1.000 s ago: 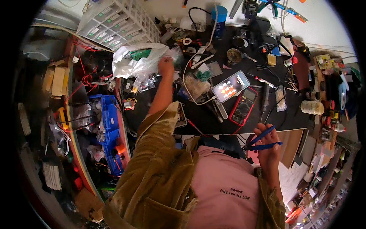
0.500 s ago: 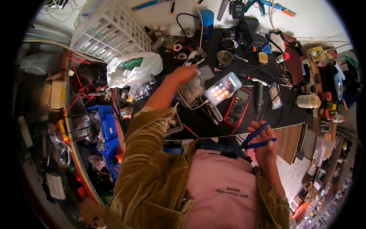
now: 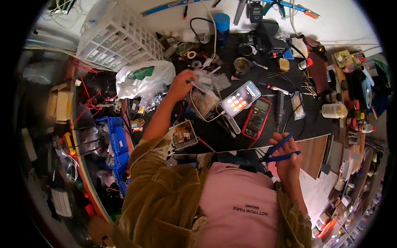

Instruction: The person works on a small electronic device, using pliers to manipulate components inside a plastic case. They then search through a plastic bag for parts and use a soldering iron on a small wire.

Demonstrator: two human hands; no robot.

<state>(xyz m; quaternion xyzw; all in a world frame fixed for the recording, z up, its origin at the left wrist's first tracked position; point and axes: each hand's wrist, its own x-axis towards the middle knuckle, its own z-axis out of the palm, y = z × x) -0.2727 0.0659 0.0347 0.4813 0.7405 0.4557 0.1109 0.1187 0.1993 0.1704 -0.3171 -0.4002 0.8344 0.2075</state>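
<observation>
Above the bench, left hand (image 3: 180, 85) grips clear bag (image 3: 205, 81).

Left hand (image 3: 180, 84): closed on a clear plastic bag (image 3: 205, 84), at 11 o'clock of centre. Right hand (image 3: 285, 155): blue-handled tool (image 3: 280, 149) gripped, at 4 o'clock. Lit phone (image 3: 240, 98) and red multimeter (image 3: 257, 118) are laid side by side between them. White drawer cabinet (image 3: 120, 39) is seen at 11 o'clock near the rim.
</observation>
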